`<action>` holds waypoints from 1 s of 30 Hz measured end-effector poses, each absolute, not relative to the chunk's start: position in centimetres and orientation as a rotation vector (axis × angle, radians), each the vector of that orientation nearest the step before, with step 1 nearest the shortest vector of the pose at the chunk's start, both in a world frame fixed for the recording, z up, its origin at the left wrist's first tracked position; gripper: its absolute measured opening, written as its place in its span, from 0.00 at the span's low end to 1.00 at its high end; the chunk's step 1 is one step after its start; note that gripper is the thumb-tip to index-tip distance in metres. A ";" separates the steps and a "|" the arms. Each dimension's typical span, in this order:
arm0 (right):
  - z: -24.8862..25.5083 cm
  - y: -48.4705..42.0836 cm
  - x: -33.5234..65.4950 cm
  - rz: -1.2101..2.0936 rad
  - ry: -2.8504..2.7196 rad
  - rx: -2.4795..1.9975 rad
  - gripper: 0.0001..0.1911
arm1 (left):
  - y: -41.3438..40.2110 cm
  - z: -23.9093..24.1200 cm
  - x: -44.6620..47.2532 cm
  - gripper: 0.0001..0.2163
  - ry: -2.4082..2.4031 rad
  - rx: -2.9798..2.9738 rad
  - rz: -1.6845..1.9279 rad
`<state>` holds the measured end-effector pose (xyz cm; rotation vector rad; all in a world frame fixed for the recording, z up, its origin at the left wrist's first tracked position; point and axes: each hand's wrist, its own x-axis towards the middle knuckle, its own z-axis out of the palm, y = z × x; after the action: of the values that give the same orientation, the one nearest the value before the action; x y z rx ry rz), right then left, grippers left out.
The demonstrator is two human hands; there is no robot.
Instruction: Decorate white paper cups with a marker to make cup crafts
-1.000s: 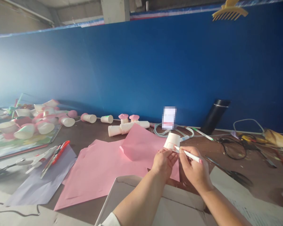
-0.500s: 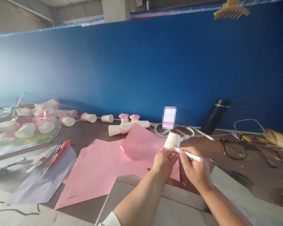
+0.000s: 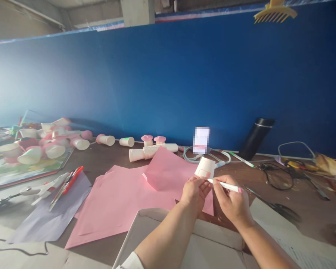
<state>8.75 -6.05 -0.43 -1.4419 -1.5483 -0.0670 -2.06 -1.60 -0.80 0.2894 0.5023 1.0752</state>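
My left hand [image 3: 194, 193] pinches the rim of a small white paper cup [image 3: 205, 167] held upside down above the table. A pink mark shows on the cup's side. My right hand [image 3: 232, 201] grips a white pen with a pink end [image 3: 225, 185], its tip touching the cup near the rim. Under both hands lies a large pink paper sheet [image 3: 123, 198] with a folded part.
A white cardboard box [image 3: 212, 246] sits under my forearms. A row of stacked paper cups [image 3: 151, 150] lies behind the pink sheet, with pink-capped cups to the left. Scissors [image 3: 277, 207] lie to the right, cutters [image 3: 64, 183] to the left. A black flask [image 3: 254, 138] and cables lie by the blue wall.
The pink mark on the cup's side has grown slightly as the pen tip moves along it. Both hands stay almost in place.
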 end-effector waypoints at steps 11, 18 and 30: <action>-0.6 -5.8 8.6 -0.155 -1.529 -1.393 0.08 | -1.6 -1.0 -2.1 0.06 0.464 0.315 1.068; -0.7 -5.5 8.6 -0.219 -1.540 -1.372 0.08 | -1.8 -0.6 -2.1 0.03 0.477 0.302 1.070; -0.4 -5.6 8.6 -0.270 -1.542 -1.375 0.08 | -2.0 -0.4 -2.2 0.04 0.521 0.288 1.079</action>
<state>8.58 -5.63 -0.37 -1.3750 -1.5422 -0.2702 -2.20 -1.96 -0.39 0.2876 0.5209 1.0789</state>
